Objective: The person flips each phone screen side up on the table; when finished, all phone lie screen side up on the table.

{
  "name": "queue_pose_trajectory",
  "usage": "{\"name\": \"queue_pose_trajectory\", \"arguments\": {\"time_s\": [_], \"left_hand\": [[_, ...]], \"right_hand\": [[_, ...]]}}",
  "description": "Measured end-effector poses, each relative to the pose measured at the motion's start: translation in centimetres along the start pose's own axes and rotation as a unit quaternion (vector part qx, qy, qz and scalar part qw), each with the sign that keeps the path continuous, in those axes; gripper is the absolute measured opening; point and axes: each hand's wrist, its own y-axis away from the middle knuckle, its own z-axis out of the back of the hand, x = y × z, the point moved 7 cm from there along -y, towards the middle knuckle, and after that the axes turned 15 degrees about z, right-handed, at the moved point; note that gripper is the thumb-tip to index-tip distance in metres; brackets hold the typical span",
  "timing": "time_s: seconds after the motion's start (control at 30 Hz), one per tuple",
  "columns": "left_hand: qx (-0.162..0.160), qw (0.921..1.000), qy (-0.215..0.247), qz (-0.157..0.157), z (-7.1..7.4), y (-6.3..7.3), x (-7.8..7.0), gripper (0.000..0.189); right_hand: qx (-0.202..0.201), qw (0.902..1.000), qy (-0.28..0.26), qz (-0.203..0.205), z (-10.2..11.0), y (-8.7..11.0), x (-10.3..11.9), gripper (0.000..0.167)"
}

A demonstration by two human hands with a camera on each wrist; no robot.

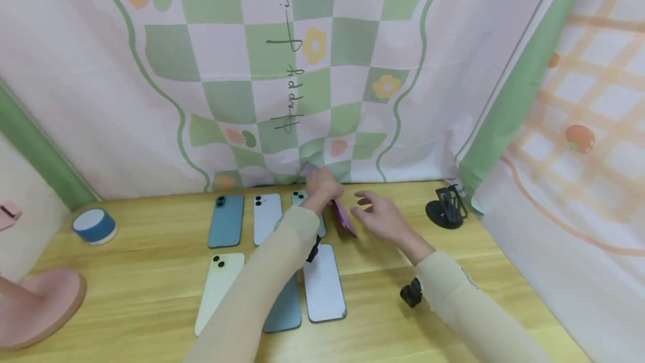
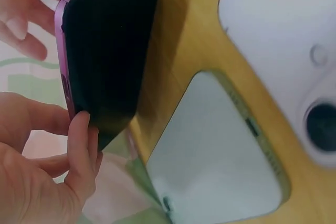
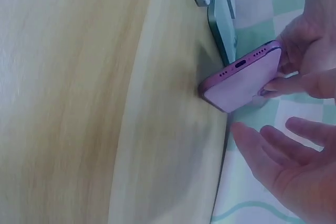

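Note:
My left hand (image 1: 324, 185) grips the top end of a purple phone (image 1: 342, 217), which stands tilted on edge at the back of the table. In the left wrist view the dark screen of the phone (image 2: 110, 51) faces the camera, and the right wrist view shows its pinkish back. Just to its right, my right hand (image 1: 383, 217) has its fingers loosely bent and holds nothing. Left of the purple phone lies a mint green phone (image 2: 210, 156), partly covered by my left hand and wrist in the head view. Beside that are a white phone (image 1: 267, 217) and a blue phone (image 1: 227, 221).
A front row holds a pale yellow phone (image 1: 220, 287), a blue-grey phone (image 1: 286, 307) and a whitish phone (image 1: 324, 284). A blue tape roll (image 1: 96, 228) and pink round base (image 1: 42, 307) stand left; a black stand (image 1: 447, 209) stands right. A checked curtain (image 1: 312, 71) hangs behind.

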Motion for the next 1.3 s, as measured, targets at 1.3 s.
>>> {"name": "queue_pose_trajectory", "arguments": {"time_s": [1.3], "left_hand": [[-0.01, 0.9868, -0.045, -0.155, -2.1, 1.4, -1.5, 0.04]], "right_hand": [[-0.05, 0.996, 0.05, -0.055, 0.0, 1.0, -1.1, 0.036]]}}
